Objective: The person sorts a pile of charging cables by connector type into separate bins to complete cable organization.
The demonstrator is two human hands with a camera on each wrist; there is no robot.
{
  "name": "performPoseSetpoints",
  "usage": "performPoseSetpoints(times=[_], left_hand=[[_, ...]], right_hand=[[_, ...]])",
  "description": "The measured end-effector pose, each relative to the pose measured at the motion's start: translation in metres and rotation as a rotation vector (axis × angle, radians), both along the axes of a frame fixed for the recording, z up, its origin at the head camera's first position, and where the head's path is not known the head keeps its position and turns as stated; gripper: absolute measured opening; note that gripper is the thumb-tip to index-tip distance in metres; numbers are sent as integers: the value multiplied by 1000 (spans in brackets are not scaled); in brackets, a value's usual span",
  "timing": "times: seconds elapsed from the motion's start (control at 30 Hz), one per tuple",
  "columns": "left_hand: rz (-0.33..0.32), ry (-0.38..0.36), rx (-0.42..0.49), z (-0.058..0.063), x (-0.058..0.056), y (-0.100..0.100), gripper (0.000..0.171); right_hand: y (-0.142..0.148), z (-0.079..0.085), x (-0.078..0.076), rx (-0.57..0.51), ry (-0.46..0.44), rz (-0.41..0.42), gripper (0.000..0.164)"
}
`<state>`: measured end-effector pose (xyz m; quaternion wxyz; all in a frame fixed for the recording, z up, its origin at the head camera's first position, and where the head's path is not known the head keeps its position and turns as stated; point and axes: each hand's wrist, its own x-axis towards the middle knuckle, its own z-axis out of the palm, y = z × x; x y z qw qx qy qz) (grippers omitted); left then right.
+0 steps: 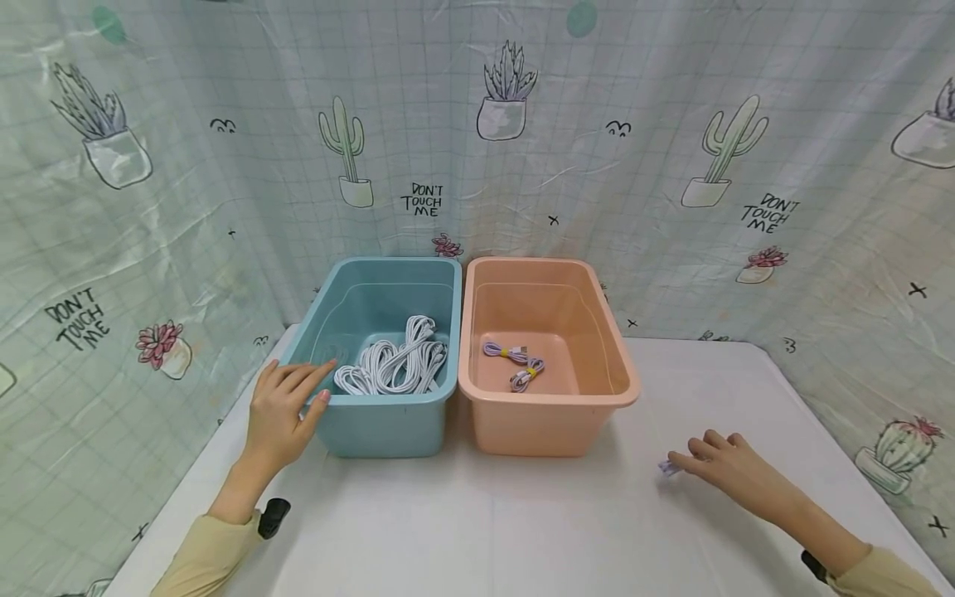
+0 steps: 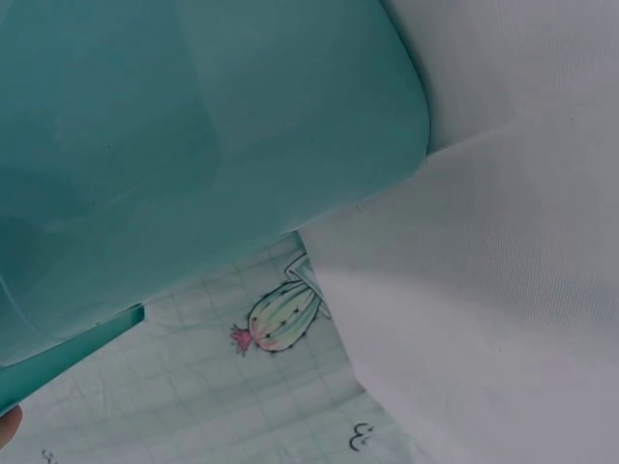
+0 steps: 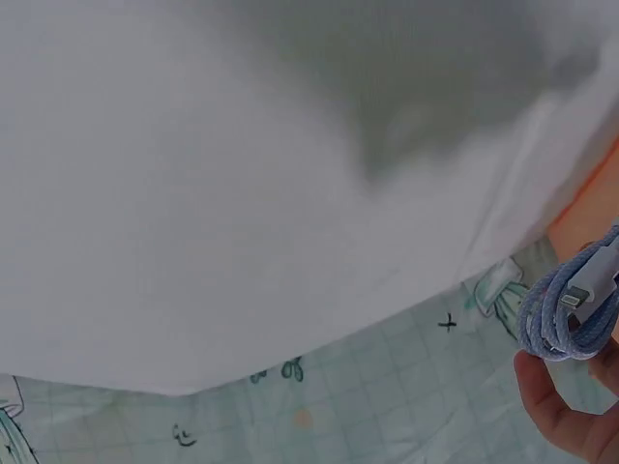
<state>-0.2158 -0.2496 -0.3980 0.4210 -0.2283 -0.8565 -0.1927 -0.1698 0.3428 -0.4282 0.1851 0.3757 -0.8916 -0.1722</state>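
My left hand [image 1: 279, 414] rests at the front left corner of the blue bin [image 1: 380, 427], fingers extended over its rim. One of its fingertips [image 2: 8, 425] shows at the rim in the left wrist view. Over the table's right side, my right hand [image 1: 734, 473] pinches a coiled lavender charging cable [image 1: 668, 468] between thumb and fingers. The right wrist view shows this cable's braided loops [image 3: 546, 324] and metal connector. Two similar cables [image 1: 515, 353], bound with yellow ties, lie inside the orange bin [image 1: 533, 427].
A heap of white cables [image 1: 395, 365] fills the front of the blue bin. Both bins stand side by side at the back of the white table [image 1: 485, 522]. A cactus-print curtain [image 1: 477, 182] hangs behind and along the sides.
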Motion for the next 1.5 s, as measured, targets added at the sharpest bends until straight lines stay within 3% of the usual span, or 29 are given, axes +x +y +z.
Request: performPoseSetpoints(times=[0.27,0.33,0.47,0.5,0.57,0.93,1.2,1.5], left_hand=[[6,-18,-9,-1,0,-2,46],[4,-15,-8,-2,0,-2,46],[-5,0,-4,-1,0,-1,47],[-7,3,-5,-1,-1,-1,48],[-7,4,-7,-1,-1,0,48],[5,-20,-17,0,-2,0,44],[2,-27,-14,0,-1,1,36],[6,-19,-4,0,0,0,37]], right_hand=[[5,29,-11,-58,56,-8,66],[7,37,-16,-79,73,-3,42],[7,58,-27,-109,109,4,43],[7,63,-30,-117,124,9,45],[4,74,-36,-128,140,15,72],[-27,122,-66,-162,181,66,68],[-61,141,-93,-121,146,96,58],[-105,155,-118,-62,112,152,61]])
